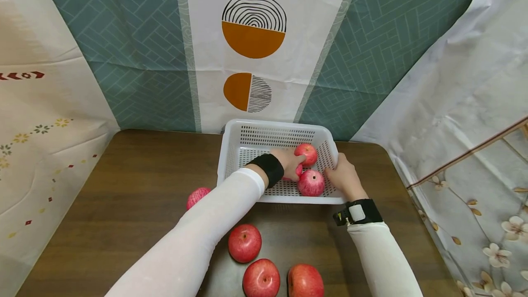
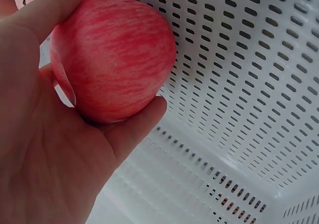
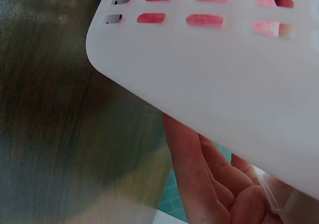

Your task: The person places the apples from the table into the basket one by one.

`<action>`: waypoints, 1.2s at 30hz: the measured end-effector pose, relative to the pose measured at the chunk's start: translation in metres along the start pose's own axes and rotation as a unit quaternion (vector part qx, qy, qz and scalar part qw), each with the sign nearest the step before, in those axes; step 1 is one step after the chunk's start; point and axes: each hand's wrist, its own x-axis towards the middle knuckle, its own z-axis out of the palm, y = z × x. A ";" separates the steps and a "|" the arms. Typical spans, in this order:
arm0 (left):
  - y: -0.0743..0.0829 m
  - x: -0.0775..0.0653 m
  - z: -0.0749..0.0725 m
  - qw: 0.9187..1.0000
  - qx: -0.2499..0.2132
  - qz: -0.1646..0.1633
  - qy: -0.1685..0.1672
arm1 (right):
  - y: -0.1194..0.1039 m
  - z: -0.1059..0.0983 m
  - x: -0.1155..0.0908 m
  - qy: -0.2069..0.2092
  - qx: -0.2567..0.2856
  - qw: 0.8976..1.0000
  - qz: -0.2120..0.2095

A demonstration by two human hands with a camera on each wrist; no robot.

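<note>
In the left wrist view, my left hand [image 1: 287,163] curls its thumb and fingers round a red streaked apple [image 2: 114,55]. The hand is down inside a white perforated plastic basket [image 1: 231,143], and from the head it hides most of that apple. Two other apples lie at the basket's right end: one red apple [image 1: 306,154] towards the back and a pinkish streaked apple [image 1: 311,183] nearer the front. My right hand [image 1: 343,175] grips the basket's right rim; its fingers [image 3: 187,169] show at the basket's edge in the right wrist view.
On the brown wooden table [image 1: 136,187], a red apple [image 1: 245,243], another apple [image 1: 261,278] and a yellowish-red apple [image 1: 305,281] lie in front of the basket. A streaked apple [image 1: 197,197] sits left, partly behind my left sleeve. Patterned cloth [image 1: 264,86] hangs behind the table.
</note>
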 end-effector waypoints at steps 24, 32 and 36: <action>-0.008 0.010 0.007 0.995 -0.101 0.016 -0.012 | -0.003 0.002 -0.001 0.006 -0.013 1.000 -0.005; -0.008 0.010 0.006 0.993 -0.120 0.015 -0.008 | -0.002 0.000 -0.002 0.005 -0.010 1.000 -0.002; -0.007 0.009 0.005 0.993 -0.121 0.012 -0.002 | -0.001 0.000 -0.002 0.004 -0.008 1.000 -0.002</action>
